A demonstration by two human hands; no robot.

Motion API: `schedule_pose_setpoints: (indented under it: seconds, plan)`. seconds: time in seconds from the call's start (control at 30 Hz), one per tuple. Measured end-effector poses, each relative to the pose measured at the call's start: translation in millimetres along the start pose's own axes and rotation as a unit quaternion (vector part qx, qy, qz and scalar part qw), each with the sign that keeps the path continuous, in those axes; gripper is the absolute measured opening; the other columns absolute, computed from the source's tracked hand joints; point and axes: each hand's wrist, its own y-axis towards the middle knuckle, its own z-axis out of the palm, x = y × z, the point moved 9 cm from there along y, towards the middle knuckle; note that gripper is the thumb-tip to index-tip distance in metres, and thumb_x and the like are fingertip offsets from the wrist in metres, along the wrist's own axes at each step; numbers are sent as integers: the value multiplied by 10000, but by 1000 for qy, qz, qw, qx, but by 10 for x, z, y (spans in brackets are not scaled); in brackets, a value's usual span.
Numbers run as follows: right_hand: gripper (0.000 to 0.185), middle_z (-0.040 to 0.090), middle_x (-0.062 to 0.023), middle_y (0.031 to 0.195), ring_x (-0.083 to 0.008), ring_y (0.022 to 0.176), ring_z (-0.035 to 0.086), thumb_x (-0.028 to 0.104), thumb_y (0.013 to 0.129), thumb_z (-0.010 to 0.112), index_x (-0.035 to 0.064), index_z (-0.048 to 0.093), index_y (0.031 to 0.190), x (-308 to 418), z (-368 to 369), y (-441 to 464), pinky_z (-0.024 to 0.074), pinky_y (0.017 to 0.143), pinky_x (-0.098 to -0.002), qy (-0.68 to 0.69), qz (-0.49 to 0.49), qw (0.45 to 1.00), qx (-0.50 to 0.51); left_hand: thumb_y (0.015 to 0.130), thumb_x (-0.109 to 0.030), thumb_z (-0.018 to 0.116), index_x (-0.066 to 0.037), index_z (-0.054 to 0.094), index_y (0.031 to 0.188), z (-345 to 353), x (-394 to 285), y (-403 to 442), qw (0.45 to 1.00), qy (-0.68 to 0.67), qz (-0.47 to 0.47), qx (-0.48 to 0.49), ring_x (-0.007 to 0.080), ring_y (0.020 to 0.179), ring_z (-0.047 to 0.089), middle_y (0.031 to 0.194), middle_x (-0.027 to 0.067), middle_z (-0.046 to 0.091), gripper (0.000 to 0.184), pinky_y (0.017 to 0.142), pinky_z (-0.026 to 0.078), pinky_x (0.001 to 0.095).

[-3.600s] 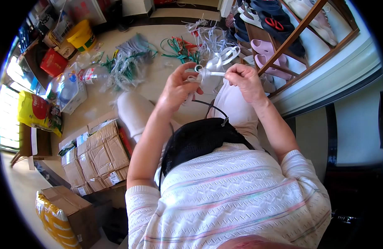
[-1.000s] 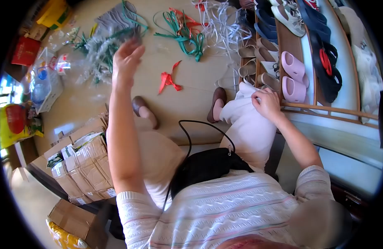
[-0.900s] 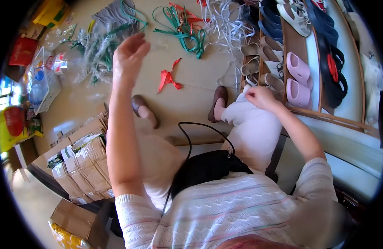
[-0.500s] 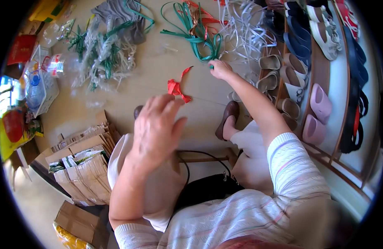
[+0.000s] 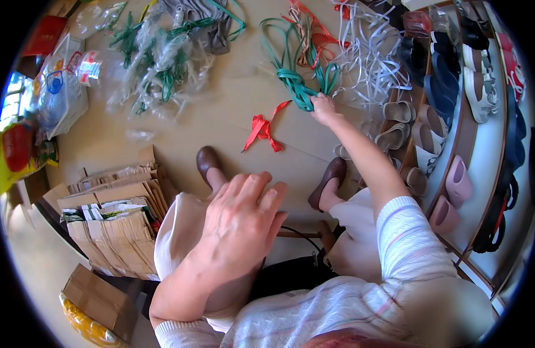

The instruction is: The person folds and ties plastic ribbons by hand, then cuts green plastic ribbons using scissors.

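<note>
Green straps [image 5: 296, 87] lie in a looped bundle on the floor [image 5: 221, 110], their near end at the fingers of the right hand [image 5: 325, 110]. That hand is at the end of an outstretched arm, its fingers drawn together on the straps, with the bundle stretching away toward 11 o'clock. The left hand [image 5: 243, 217] hangs bare over the lap, back upward, fingers loosely bent and partly spread; from it, the bundle lies toward 1 o'clock. A red ribbon [image 5: 260, 131] lies on the floor at about 8 o'clock from the right hand, near it but apart. White straps [image 5: 372, 52] spread in a tangle toward 1 to 2 o'clock, and a shoe rack [image 5: 462, 130] with shoes stands toward 3 o'clock.
</note>
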Motion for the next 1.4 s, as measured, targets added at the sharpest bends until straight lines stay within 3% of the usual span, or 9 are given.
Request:
schedule_pose_setpoints:
  seconds: [0.1, 0.2, 0.5, 0.63, 0.7, 0.8, 0.9, 1.13, 1.4]
  plan:
    - [221, 598, -93, 923, -223, 842, 591, 181, 742, 683, 48, 623, 907, 166, -715, -324, 469, 732, -352, 182, -64, 979, -59, 681, -91, 673, -29, 565, 992, 34, -28, -32, 1000, 13, 13, -2, 310, 899, 539, 976, 127, 549, 335, 768, 454, 385]
    - [214, 553, 27, 686, -103, 598, 523, 232, 764, 697, 41, 625, 831, 256, -1269, -746, 444, 583, -257, 518, -62, 853, -8, 703, -107, 666, -32, 576, 1015, 90, -15, -34, 999, 47, 13, -10, 298, 919, 541, 977, 125, 562, 333, 782, 454, 383]
    - [124, 566, 14, 751, -90, 674, 536, 154, 761, 669, 66, 601, 816, 682, -2083, -2443, 442, 650, -260, 609, -166, 775, 14, 737, -220, 697, 5, 566, 1079, -254, 352, 257, 951, -137, -96, -261, 255, 942, 578, 1036, 144, 598, 430, 786, 464, 359]
    - [130, 590, 4, 788, -94, 732, 536, 94, 700, 709, 60, 609, 776, 904, -1951, -2843, 426, 702, -260, 626, -178, 757, 60, 762, -243, 653, 4, 557, 1085, 149, 385, 552, 912, -350, -88, -196, 207, 797, 604, 912, 136, 643, 417, 703, 462, 330]
    - [382, 600, 4, 929, -95, 817, 525, 104, 674, 744, 52, 597, 1022, 939, -1845, -2847, 423, 754, -248, 572, -224, 779, 125, 778, -184, 612, -13, 594, 1018, 217, 336, 572, 876, -414, -67, -238, 208, 707, 595, 814, 146, 645, 296, 662, 454, 320]
    - [690, 553, -8, 1142, -110, 904, 508, 139, 675, 753, 76, 448, 1290, 798, -1874, -2739, 427, 796, -252, 572, -282, 760, 128, 768, -133, 586, -39, 625, 959, 233, 392, 495, 901, -324, -114, -264, 225, 718, 608, 799, 163, 634, 216, 669, 462, 316]
    - [678, 519, -50, 1224, -131, 1012, 510, 275, 729, 725, 48, 425, 1293, 456, -1988, -2598, 427, 802, -257, 653, -244, 715, 56, 756, -100, 574, -54, 632, 960, 101, 194, 471, 932, -161, -60, -318, 264, 721, 630, 774, 151, 633, 217, 663, 480, 348]
    - [351, 584, -20, 1047, -97, 939, 539, 202, 836, 630, 52, 546, 1143, 725, -1942, -2530, 437, 805, -257, 691, -223, 687, -35, 791, -73, 568, -72, 636, 971, 580, -8, 622, 942, -281, -86, -165, 186, 724, 618, 823, 123, 641, 192, 683, 484, 317]
    - [350, 591, -8, 1051, -167, 1026, 538, 320, 819, 640, 105, 556, 1082, 610, -1851, -2471, 436, 822, -351, 802, -173, 566, 72, 876, -46, 524, -6, 606, 998, 765, -199, 609, 794, -608, -29, 15, 85, 708, 593, 828, 18, 640, 152, 644, 499, 215]
